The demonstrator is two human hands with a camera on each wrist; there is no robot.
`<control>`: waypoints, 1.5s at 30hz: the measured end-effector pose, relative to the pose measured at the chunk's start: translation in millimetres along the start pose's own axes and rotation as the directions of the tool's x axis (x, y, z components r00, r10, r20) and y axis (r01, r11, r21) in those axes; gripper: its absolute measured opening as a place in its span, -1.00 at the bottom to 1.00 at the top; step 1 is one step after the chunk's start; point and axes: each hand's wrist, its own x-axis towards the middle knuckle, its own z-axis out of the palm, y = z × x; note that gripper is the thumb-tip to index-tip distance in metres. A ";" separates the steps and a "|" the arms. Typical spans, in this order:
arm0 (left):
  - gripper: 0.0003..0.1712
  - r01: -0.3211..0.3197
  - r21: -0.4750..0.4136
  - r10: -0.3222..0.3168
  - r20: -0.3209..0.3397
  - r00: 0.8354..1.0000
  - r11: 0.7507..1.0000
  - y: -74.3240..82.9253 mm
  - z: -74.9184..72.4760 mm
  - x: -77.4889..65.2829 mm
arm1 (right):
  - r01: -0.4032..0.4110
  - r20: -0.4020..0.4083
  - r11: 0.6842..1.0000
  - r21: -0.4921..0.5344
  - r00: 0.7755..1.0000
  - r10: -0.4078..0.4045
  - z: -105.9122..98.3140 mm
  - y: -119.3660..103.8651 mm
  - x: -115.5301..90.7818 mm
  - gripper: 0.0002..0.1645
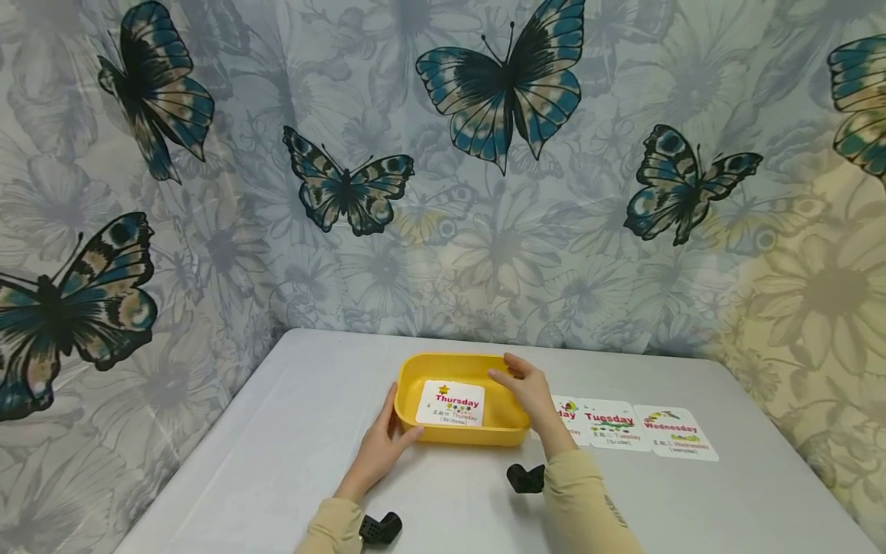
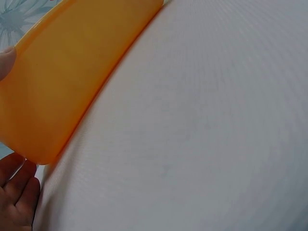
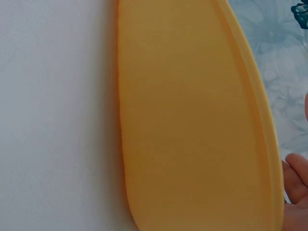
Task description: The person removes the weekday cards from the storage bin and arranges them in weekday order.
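Note:
A yellow plastic bin (image 1: 460,436) sits on the table with a white "Thursday" card (image 1: 450,404) lying inside it. My left hand (image 1: 377,450) holds the bin's front left corner, thumb at the front rim and fingers along the left side. In the left wrist view the thumb (image 2: 6,62) overlaps the rim and the other fingers (image 2: 21,185) are by the bin's lower corner. Over the bin's right end is my right hand (image 1: 529,388), its fingers loosely bent. The right wrist view shows its fingers (image 3: 297,171) beyond the rim; contact there is unclear.
To the right of the bin, a "Tuesday" card (image 1: 612,425) and a "Wednesday" card (image 1: 676,432) lie in a row. Left of them, a card (image 1: 566,415) ending in "day" is partly covered by the right hand. A butterfly-patterned cloth (image 1: 484,254) hangs behind the white table (image 1: 242,462).

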 end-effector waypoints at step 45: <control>0.11 0.005 0.013 -0.005 0.004 1.000 1.000 -1.5 0.0 -0.6 | -0.105 0.204 0.931 -0.349 0.961 0.185 33.6 18.3 12.8 0.15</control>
